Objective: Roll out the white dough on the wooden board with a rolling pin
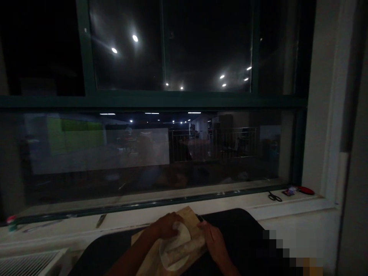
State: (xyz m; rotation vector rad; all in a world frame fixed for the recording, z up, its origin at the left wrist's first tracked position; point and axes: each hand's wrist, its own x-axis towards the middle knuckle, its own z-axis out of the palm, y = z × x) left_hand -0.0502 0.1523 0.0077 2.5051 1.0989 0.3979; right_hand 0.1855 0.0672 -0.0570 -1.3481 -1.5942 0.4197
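Observation:
A brown paper or cardboard sheet lies at a slant on a dark rounded surface in front of me. On it rests a pale, see-through round piece, its exact kind unclear. A mottled roll-shaped band runs across its lower part. My left hand is curled over the upper edge of the round piece, thumb pressed onto it. My right hand is closed at the brown sheet's right edge, around a thin dark tool whose tip points up and left. Dim light hides the tool's kind.
On the white windowsill, scissors, a small packet and a red object lie at the right. A thin flat strip and a red-and-green container are at the left. A radiator sits lower left. The dark window rises ahead.

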